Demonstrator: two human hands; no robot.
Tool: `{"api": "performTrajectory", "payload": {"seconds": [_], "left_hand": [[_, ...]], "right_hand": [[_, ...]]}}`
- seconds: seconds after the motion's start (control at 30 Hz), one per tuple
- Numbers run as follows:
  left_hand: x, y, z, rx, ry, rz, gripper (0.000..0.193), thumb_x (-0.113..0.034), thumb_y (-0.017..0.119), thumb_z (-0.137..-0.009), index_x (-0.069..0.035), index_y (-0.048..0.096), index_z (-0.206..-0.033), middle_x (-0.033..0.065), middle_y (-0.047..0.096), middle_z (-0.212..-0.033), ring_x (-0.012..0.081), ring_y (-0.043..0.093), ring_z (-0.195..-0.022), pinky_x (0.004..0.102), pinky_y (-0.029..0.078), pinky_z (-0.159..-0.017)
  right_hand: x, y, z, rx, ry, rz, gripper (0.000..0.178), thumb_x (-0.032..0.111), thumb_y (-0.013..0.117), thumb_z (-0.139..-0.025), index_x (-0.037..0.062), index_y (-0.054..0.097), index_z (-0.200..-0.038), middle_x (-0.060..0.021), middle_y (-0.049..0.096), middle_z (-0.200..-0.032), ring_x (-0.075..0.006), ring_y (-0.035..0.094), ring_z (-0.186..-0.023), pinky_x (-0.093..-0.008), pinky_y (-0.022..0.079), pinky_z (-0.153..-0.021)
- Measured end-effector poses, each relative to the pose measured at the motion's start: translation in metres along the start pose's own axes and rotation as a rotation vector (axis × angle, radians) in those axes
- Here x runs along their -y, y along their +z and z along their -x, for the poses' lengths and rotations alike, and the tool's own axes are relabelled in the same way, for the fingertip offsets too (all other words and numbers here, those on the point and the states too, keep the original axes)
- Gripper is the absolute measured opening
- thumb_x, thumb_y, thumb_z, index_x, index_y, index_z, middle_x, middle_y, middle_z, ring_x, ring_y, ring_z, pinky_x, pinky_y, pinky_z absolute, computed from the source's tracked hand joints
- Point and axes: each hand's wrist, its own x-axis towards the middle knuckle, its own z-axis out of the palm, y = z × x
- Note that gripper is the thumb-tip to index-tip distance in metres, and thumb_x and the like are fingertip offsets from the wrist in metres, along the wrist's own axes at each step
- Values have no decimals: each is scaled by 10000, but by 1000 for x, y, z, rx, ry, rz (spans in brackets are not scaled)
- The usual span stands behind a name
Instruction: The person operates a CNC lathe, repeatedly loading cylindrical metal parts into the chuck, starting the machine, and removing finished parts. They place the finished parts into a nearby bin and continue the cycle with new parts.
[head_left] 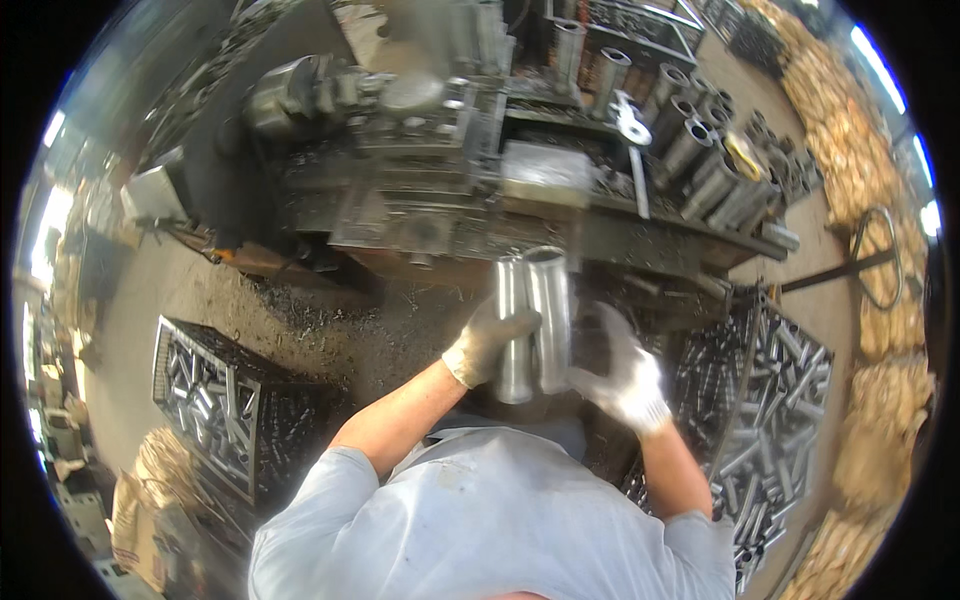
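Two shiny metal tubes (549, 310) stand side by side in front of my chest, close against each other. My left hand (485, 345), in a pale work glove, is wrapped round the left metal tube (514, 345), its thumb lying across the front. That tube flares at its lower end. Beside the right tube is my right hand (628, 378), also gloved and slightly blurred. Its fingers are spread and its thumb points toward the tube's lower part; whether it touches the metal I cannot tell.
Ahead stands a lathe-like machine (420, 185) strewn with metal chips. On its right-hand bench are upright tubes (685, 150), a wrench-like tool (637, 150) and a pale block (547, 172). Crates of metal pieces flank me at left (255, 440) and right (745, 400). Stacked sacks (890, 420) line the far right.
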Motion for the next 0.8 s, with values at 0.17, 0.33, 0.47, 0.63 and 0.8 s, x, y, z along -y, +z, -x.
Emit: {"api": "performTrajectory", "payload": {"seconds": [0.17,0.33,0.47,0.63,0.8], "left_hand": [[-90,-47,51,-284,80,-804,753,-208,961,-788,-58,611,-1437,93,722,-1356,213,677,-1228,397,523,-1103],[-162,-79,54,-424,543,-1056,650,-141,953,-764,-50,644,-1328,90,762,-1211,169,719,-1108,360,587,-978],[-226,-125,41,-566,481,-843,551,-50,927,-755,-31,665,-1239,85,766,-1156,167,735,-1015,353,618,-926],[-258,-186,-26,-764,496,-970,537,-6,898,-735,-54,684,-1224,33,745,-1081,144,713,-992,345,605,-930],[-259,-216,-65,-618,339,-1021,509,-81,901,-773,-67,659,-1221,35,734,-1080,163,694,-986,370,594,-906]], "right_hand": [[55,92,-92,420,194,-387,534,149,854,-751,41,709,-1253,-112,795,-1168,-205,759,-1087,-368,599,-951],[107,134,-163,410,223,-23,617,276,941,-707,76,704,-1240,-159,801,-1127,-308,782,-1075,-409,616,-921],[106,160,-207,261,37,-159,611,324,929,-750,89,693,-1261,-194,786,-1123,-390,773,-1034,-457,627,-873],[84,193,-226,99,-213,-64,655,249,940,-718,72,670,-1288,-187,761,-1081,-421,761,-939,-487,630,-817],[88,154,-236,243,-188,106,534,237,879,-781,70,716,-1261,-192,767,-1102,-401,768,-933,-447,643,-822]]}}
